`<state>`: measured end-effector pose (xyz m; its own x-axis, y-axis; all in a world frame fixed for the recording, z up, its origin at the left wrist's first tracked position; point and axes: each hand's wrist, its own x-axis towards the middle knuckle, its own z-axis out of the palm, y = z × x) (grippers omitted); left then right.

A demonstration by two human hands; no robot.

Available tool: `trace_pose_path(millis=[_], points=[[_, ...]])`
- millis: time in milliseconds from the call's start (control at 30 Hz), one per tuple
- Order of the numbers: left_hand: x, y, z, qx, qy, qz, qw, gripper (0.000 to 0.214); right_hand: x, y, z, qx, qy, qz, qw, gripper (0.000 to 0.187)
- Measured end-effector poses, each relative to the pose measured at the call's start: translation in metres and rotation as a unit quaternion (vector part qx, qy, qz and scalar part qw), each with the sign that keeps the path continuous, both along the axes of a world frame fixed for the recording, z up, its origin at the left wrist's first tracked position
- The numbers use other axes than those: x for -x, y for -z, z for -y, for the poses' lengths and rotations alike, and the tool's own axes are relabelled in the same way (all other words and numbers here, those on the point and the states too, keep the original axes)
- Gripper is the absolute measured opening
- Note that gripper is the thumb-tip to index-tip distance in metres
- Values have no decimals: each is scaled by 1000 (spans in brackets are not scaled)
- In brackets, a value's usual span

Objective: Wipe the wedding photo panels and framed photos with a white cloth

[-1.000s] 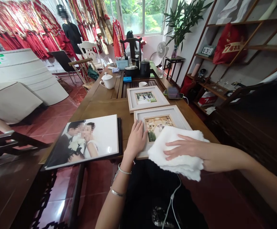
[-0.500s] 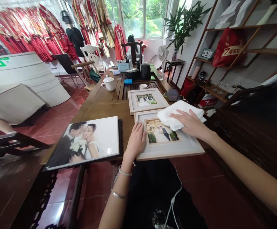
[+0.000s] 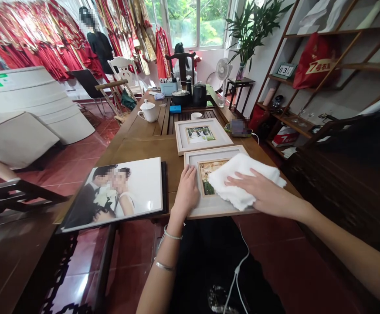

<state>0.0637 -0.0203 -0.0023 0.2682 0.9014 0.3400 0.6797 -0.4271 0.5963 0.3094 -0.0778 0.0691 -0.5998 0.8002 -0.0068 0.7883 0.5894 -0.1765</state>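
A pale wooden picture frame (image 3: 193, 153) with a small wedding photo lies flat at the table's near edge. My left hand (image 3: 187, 192) grips its left edge, fingers over the rim. Under the palm and spread fingers of my right hand (image 3: 262, 187) is a folded white cloth (image 3: 232, 174), pressed on the frame's glass. The cloth covers most of the photo and the frame's right side. Just beyond lies a second picture frame (image 3: 181, 137). To the left of my left hand, a large wedding photo panel (image 3: 147, 183) rests on something dark.
On the wooden table (image 3: 134, 146) stand a lidded white cup (image 3: 149, 112), a small white cup (image 3: 196, 116), a blue box (image 3: 175, 109) and a black kettle (image 3: 199, 95). A cable runs from a device (image 3: 240, 127) at the right edge. Shelves (image 3: 310, 32) rise at right.
My right hand and the white cloth have moved toward me and slightly left across the glass, covering more of the photo. My left hand stays on the frame's left edge.
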Motion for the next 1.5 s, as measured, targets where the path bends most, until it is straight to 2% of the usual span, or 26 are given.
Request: trace_pose_path(millis=[100,233,333,500,667,800,933,1067,1233,1400,1500], points=[[0,1,0,-8,0,16,1000,60,-4,-12,30,63,-15,-44,997,85],[0,0,0,-5,2,18,1000,61,-14,-32,49,140,-3,-68,988,67],[1,-1,1,4,4,11,1000,60,-20,-32,45,114,29,-70,991,59],[1,-1,0,8,10,20,1000,60,-23,-5,5,-16,58,-8,998,77],[1,0,0,6,8,17,1000,59,-16,11,-53,-113,151,-30,982,71],[1,-1,1,10,7,6,1000,58,-7,13,-89,-140,195,-49,970,69],[1,-1,1,5,7,9,1000,58,4,14,-100,-116,142,11,983,77],[1,-1,1,6,2,14,1000,57,13,10,-78,-41,70,11,997,82],[0,-1,2,12,0,16,1000,56,15,-2,-21,96,-11,-41,994,79],[0,-1,1,5,5,20,1000,57,8,-32,23,203,-52,-89,974,68],[0,-2,1,8,11,14,1000,57,0,-48,35,220,-53,-92,970,56]])
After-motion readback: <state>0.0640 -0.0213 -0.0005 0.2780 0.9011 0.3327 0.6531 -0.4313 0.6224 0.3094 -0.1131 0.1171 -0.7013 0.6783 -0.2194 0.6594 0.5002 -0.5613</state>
